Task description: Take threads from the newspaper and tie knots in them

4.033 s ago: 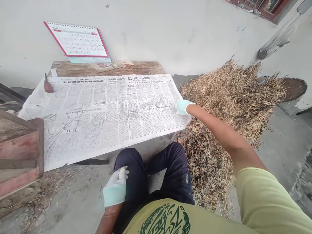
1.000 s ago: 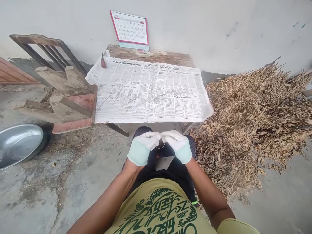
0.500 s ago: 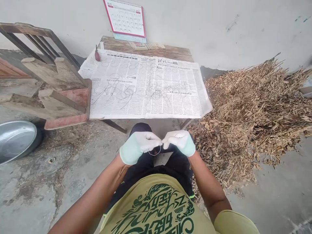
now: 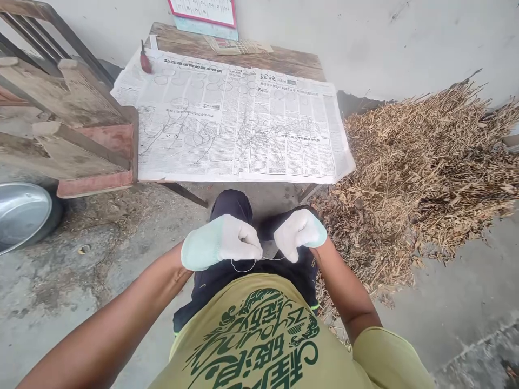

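Between my gloved hands, in front of my lap, is a thin wire (image 4: 243, 270) bent into a loop, with a short length running on toward the right. My left hand (image 4: 239, 237) pinches the wire between thumb and fingertips, the loop hanging just below. My right hand (image 4: 300, 232) is bent downward, fingertips at the wire's other end; its exact hold is partly hidden. Ahead, several tangled thin wires (image 4: 263, 132) and small wire rings (image 4: 219, 85) lie on newspaper (image 4: 227, 162) covering a wooden table (image 4: 284, 59).
A red-handled pointed tool (image 4: 145, 62) lies at the table's far left corner, with a desk calendar (image 4: 205, 13) behind. An upturned wooden chair or stool (image 4: 93, 119) stands left, above a metal basin (image 4: 24, 216). Dry stalks (image 4: 405, 189) are heaped on the right.
My hands have moved apart and slightly nearer my body, the wire now stretching between them. My right hand has turned downward. The view has tilted down a little.
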A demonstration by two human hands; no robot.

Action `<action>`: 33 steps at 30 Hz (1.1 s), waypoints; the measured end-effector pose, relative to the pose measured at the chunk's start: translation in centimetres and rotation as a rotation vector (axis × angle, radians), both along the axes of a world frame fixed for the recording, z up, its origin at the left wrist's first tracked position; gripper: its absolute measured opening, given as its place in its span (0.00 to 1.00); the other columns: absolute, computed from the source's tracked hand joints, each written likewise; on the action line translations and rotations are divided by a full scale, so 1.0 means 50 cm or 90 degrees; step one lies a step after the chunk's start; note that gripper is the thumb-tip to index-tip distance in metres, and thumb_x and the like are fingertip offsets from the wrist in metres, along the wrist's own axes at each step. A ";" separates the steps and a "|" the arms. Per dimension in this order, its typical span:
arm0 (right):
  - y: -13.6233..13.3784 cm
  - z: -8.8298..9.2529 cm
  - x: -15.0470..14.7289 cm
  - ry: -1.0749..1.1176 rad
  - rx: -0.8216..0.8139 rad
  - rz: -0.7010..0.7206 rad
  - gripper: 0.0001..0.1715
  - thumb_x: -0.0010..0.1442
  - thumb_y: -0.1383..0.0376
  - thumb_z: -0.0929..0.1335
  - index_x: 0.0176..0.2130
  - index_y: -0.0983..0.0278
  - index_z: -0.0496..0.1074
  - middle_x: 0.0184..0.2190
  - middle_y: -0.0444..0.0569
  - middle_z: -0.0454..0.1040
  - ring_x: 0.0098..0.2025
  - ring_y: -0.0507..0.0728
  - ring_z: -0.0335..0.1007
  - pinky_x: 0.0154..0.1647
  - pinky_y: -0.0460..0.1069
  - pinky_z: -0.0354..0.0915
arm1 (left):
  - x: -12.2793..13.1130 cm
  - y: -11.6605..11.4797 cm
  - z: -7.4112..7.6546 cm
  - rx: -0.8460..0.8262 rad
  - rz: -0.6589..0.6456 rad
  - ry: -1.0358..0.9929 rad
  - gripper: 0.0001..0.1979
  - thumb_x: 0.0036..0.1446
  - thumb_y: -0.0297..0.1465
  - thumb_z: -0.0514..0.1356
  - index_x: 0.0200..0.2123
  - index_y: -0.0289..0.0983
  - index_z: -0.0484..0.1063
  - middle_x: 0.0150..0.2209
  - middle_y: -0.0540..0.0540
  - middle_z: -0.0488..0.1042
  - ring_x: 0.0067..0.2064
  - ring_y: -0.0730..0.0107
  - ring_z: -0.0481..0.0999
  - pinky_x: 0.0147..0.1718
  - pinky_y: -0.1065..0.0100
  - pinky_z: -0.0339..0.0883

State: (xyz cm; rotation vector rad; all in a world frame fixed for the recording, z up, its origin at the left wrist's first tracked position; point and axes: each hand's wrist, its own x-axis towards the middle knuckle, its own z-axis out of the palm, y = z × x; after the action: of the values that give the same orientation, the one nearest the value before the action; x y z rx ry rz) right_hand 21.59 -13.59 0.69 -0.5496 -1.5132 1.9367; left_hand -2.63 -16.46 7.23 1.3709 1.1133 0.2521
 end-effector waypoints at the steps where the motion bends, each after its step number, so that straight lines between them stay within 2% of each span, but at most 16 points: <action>1: 0.003 -0.007 0.002 0.030 -0.012 0.017 0.33 0.49 0.37 0.75 0.17 0.62 0.74 0.14 0.50 0.69 0.20 0.58 0.69 0.25 0.53 0.68 | -0.005 -0.002 -0.001 0.008 0.001 -0.006 0.08 0.45 0.33 0.67 0.17 0.40 0.79 0.18 0.49 0.73 0.22 0.70 0.68 0.20 0.71 0.56; 2: 0.007 -0.015 0.005 0.063 -0.024 0.014 0.36 0.51 0.35 0.72 0.16 0.61 0.71 0.11 0.48 0.66 0.18 0.57 0.66 0.23 0.53 0.66 | -0.011 -0.003 -0.002 0.015 0.018 -0.010 0.08 0.45 0.33 0.68 0.17 0.40 0.79 0.18 0.49 0.74 0.22 0.70 0.68 0.20 0.71 0.57; 3: 0.011 -0.021 0.008 0.083 -0.036 -0.025 0.39 0.53 0.31 0.68 0.16 0.60 0.69 0.10 0.46 0.61 0.16 0.56 0.63 0.22 0.52 0.65 | -0.016 -0.004 -0.003 0.022 0.046 -0.012 0.08 0.45 0.33 0.68 0.17 0.40 0.79 0.19 0.49 0.74 0.22 0.70 0.68 0.20 0.71 0.57; 5: 0.020 -0.030 0.015 0.069 -0.058 -0.190 0.42 0.57 0.28 0.60 0.20 0.59 0.68 0.10 0.42 0.55 0.16 0.54 0.57 0.22 0.52 0.63 | -0.022 -0.007 -0.006 0.029 0.109 -0.011 0.09 0.45 0.34 0.68 0.17 0.38 0.78 0.20 0.48 0.74 0.22 0.70 0.68 0.21 0.71 0.58; 6: 0.022 -0.033 0.018 0.042 -0.067 -0.250 0.42 0.60 0.28 0.58 0.23 0.59 0.70 0.12 0.42 0.56 0.17 0.54 0.58 0.23 0.52 0.63 | -0.023 -0.008 -0.008 0.027 0.137 -0.007 0.10 0.44 0.35 0.68 0.17 0.38 0.78 0.20 0.48 0.73 0.22 0.71 0.67 0.21 0.71 0.58; 8: 0.018 -0.037 0.019 -0.008 -0.080 -0.290 0.39 0.64 0.32 0.58 0.33 0.60 0.74 0.17 0.44 0.62 0.22 0.55 0.62 0.28 0.53 0.65 | -0.021 -0.012 -0.013 0.016 0.182 0.001 0.11 0.44 0.36 0.68 0.17 0.37 0.77 0.19 0.48 0.71 0.22 0.72 0.64 0.21 0.71 0.56; 10: 0.004 -0.042 0.013 -0.014 -0.084 -0.259 0.38 0.63 0.34 0.62 0.41 0.63 0.76 0.20 0.45 0.67 0.24 0.56 0.66 0.29 0.53 0.65 | -0.016 -0.014 -0.021 0.016 0.210 0.012 0.12 0.45 0.38 0.68 0.19 0.37 0.78 0.19 0.48 0.70 0.22 0.73 0.63 0.21 0.71 0.55; 12: -0.014 -0.048 -0.002 -0.005 -0.100 -0.199 0.41 0.59 0.33 0.65 0.42 0.67 0.77 0.18 0.45 0.68 0.21 0.55 0.65 0.26 0.52 0.64 | -0.011 -0.015 -0.030 0.028 0.213 0.033 0.13 0.47 0.40 0.67 0.21 0.37 0.79 0.20 0.48 0.71 0.23 0.72 0.64 0.22 0.71 0.56; 15: -0.035 -0.053 -0.029 0.029 -0.161 -0.109 0.36 0.60 0.38 0.67 0.37 0.69 0.77 0.14 0.44 0.67 0.16 0.52 0.60 0.21 0.49 0.60 | -0.010 -0.012 -0.042 0.053 0.196 0.068 0.13 0.48 0.41 0.67 0.22 0.37 0.80 0.22 0.47 0.75 0.25 0.71 0.67 0.24 0.72 0.59; 18: -0.044 -0.052 -0.049 0.085 -0.216 -0.094 0.28 0.63 0.45 0.69 0.30 0.67 0.75 0.13 0.44 0.67 0.14 0.51 0.59 0.18 0.48 0.57 | -0.016 -0.009 -0.045 0.079 0.184 0.069 0.11 0.48 0.38 0.67 0.22 0.37 0.80 0.22 0.47 0.76 0.25 0.70 0.69 0.24 0.72 0.61; 21: -0.048 -0.048 -0.057 0.120 -0.251 -0.083 0.27 0.62 0.47 0.71 0.24 0.65 0.72 0.11 0.43 0.66 0.13 0.52 0.59 0.18 0.48 0.58 | -0.022 -0.009 -0.045 0.097 0.157 0.073 0.09 0.48 0.35 0.66 0.20 0.38 0.79 0.21 0.49 0.75 0.24 0.71 0.69 0.24 0.72 0.61; 24: -0.052 -0.045 -0.057 0.083 -0.263 -0.051 0.29 0.62 0.49 0.71 0.19 0.65 0.70 0.11 0.44 0.64 0.15 0.52 0.60 0.20 0.48 0.59 | -0.024 -0.010 -0.049 0.102 0.122 0.087 0.08 0.47 0.33 0.65 0.18 0.40 0.78 0.20 0.51 0.75 0.23 0.72 0.70 0.22 0.74 0.59; 27: -0.053 -0.040 -0.053 0.018 -0.260 -0.067 0.30 0.62 0.50 0.71 0.18 0.65 0.69 0.11 0.44 0.64 0.16 0.52 0.60 0.20 0.48 0.58 | -0.025 -0.007 -0.060 0.094 0.106 0.069 0.07 0.46 0.33 0.67 0.18 0.41 0.79 0.21 0.51 0.77 0.24 0.69 0.73 0.22 0.73 0.62; 30: -0.049 -0.036 -0.047 -0.008 -0.233 -0.127 0.29 0.62 0.47 0.71 0.20 0.64 0.69 0.12 0.43 0.65 0.16 0.52 0.61 0.20 0.48 0.58 | -0.027 0.002 -0.068 0.068 0.119 0.031 0.05 0.46 0.36 0.69 0.27 0.44 0.85 0.29 0.49 0.83 0.32 0.63 0.80 0.32 0.71 0.70; 33: -0.044 -0.033 -0.042 0.024 -0.192 -0.187 0.29 0.63 0.47 0.70 0.21 0.63 0.69 0.13 0.43 0.64 0.17 0.52 0.61 0.20 0.48 0.58 | -0.031 0.008 -0.069 0.070 0.180 0.002 0.19 0.47 0.43 0.71 0.43 0.44 0.85 0.42 0.45 0.85 0.45 0.55 0.81 0.44 0.68 0.71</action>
State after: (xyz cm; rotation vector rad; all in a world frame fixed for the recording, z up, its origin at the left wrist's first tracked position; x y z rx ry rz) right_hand 19.50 -15.78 -0.94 -0.8116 -1.0520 1.9363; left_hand -4.19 -16.05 3.76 1.3067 1.3125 0.5229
